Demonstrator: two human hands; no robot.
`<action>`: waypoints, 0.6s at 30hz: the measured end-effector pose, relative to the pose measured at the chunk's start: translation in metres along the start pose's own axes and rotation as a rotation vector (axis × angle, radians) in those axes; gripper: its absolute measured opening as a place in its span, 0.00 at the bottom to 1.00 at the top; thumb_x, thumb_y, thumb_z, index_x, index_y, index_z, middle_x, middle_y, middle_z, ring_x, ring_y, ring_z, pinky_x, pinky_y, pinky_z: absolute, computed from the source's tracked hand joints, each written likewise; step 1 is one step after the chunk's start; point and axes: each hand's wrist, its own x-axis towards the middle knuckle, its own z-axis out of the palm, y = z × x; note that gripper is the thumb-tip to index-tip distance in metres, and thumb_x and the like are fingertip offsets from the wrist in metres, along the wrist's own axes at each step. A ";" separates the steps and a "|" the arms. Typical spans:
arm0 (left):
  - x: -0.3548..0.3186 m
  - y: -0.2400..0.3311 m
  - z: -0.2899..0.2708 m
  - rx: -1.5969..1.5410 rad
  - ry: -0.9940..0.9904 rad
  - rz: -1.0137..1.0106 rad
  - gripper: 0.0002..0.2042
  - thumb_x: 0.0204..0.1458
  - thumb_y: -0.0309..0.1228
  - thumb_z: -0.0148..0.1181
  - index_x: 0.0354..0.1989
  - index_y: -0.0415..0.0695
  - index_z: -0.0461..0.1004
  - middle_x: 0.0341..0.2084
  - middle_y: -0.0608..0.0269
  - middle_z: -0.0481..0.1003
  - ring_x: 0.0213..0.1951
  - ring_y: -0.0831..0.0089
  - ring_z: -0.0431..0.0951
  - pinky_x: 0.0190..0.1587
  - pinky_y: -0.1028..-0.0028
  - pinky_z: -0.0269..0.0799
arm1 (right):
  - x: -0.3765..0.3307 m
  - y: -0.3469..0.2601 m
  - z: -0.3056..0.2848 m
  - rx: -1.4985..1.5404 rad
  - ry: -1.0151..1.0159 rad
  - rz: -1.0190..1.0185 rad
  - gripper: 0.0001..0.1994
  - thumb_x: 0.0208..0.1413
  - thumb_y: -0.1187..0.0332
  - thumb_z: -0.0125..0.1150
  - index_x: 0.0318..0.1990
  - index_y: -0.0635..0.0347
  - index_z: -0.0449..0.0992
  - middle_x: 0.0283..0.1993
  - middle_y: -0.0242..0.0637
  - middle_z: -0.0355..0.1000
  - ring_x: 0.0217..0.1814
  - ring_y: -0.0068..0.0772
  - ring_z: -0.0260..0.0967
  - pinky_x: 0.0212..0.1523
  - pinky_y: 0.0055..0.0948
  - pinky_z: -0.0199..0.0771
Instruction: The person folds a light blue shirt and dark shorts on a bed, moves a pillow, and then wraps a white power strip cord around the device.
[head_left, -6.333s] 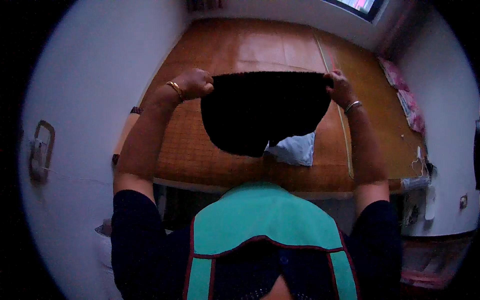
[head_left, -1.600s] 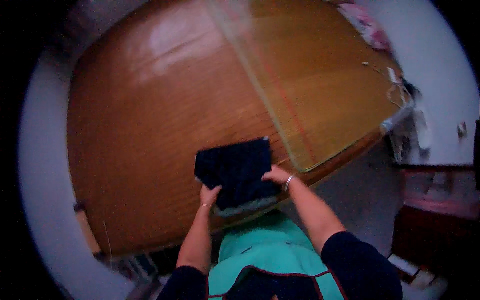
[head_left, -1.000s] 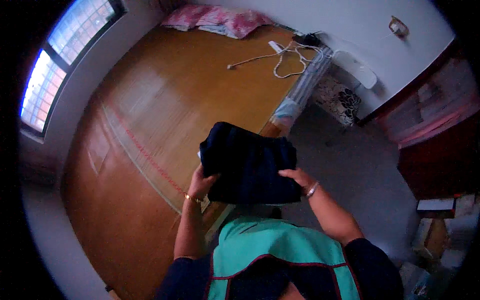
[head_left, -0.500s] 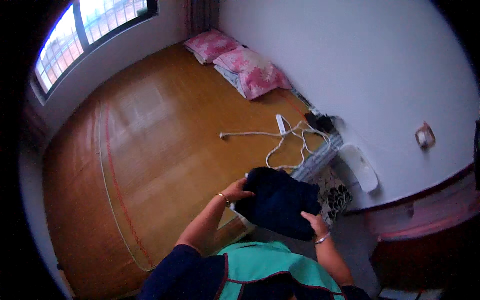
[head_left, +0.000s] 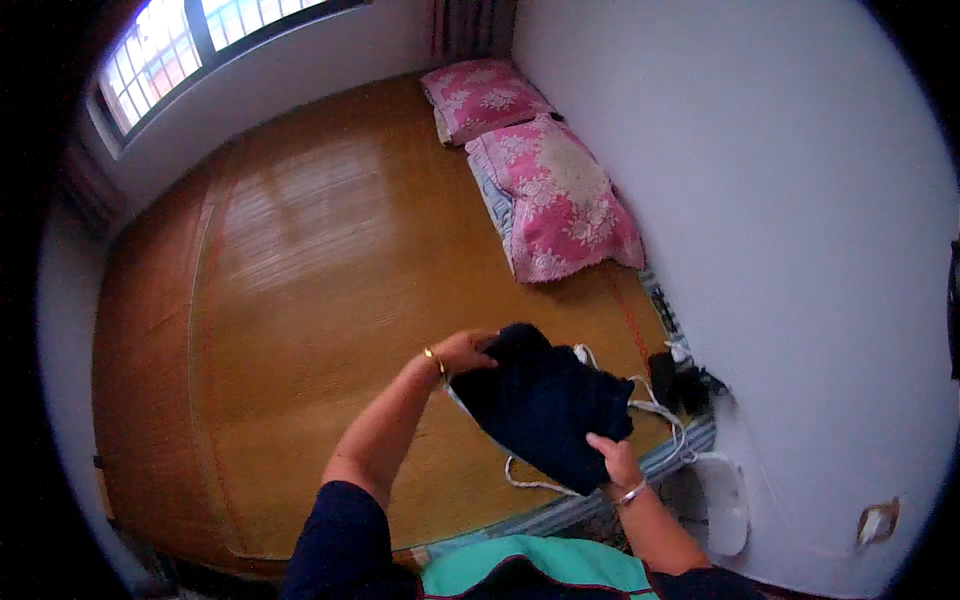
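A dark navy, fuzzy cloth, perhaps a folded garment, is stretched between my two hands above the near edge of the bed. My left hand grips its upper left end, fingers tucked partly under it. At its lower right corner my right hand pinches the cloth, thumb on top. Beneath and beside the cloth lies a white cord, much of it hidden by the cloth.
A brown woven mat covers the bed. Pink floral pillows lie along the wall. Dark items sit at the bed's right edge. A white plastic container stands beside the bed below a wall socket.
The view has shifted forward over the bed, so the pillows appear lower and larger. The cloth, in both hands throughout, is now over the bed edge and covers most of the cord.
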 end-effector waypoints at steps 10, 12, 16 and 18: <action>0.155 0.057 -0.164 0.233 0.336 0.195 0.22 0.39 0.26 0.58 0.47 0.44 0.65 0.42 0.59 0.70 0.45 0.65 0.69 0.49 0.71 0.63 | 0.205 -0.053 0.024 -0.251 0.038 -0.217 0.12 0.47 0.67 0.55 0.37 0.66 0.72 0.35 0.36 0.72 0.35 0.29 0.67 0.40 0.27 0.65; 0.160 0.049 -0.153 0.295 0.256 0.236 0.22 0.38 0.26 0.58 0.47 0.44 0.65 0.42 0.57 0.70 0.45 0.64 0.69 0.49 0.71 0.63 | 0.196 -0.053 0.027 -0.235 0.157 0.048 0.14 0.46 0.68 0.56 0.40 0.66 0.71 0.37 0.35 0.71 0.37 0.30 0.66 0.42 0.28 0.65; 0.157 0.003 -0.097 0.306 0.131 0.171 0.22 0.36 0.25 0.57 0.46 0.46 0.67 0.40 0.54 0.71 0.43 0.62 0.70 0.47 0.69 0.64 | 0.155 -0.013 0.021 0.034 0.113 0.040 0.18 0.46 0.69 0.56 0.46 0.64 0.67 0.43 0.34 0.68 0.43 0.30 0.64 0.47 0.28 0.62; 0.168 -0.004 -0.094 0.369 0.071 0.120 0.22 0.37 0.24 0.56 0.47 0.47 0.67 0.39 0.56 0.72 0.43 0.64 0.70 0.47 0.69 0.64 | 0.160 -0.003 0.011 -0.061 0.062 0.017 0.19 0.47 0.68 0.55 0.47 0.64 0.66 0.45 0.34 0.67 0.44 0.29 0.63 0.48 0.28 0.62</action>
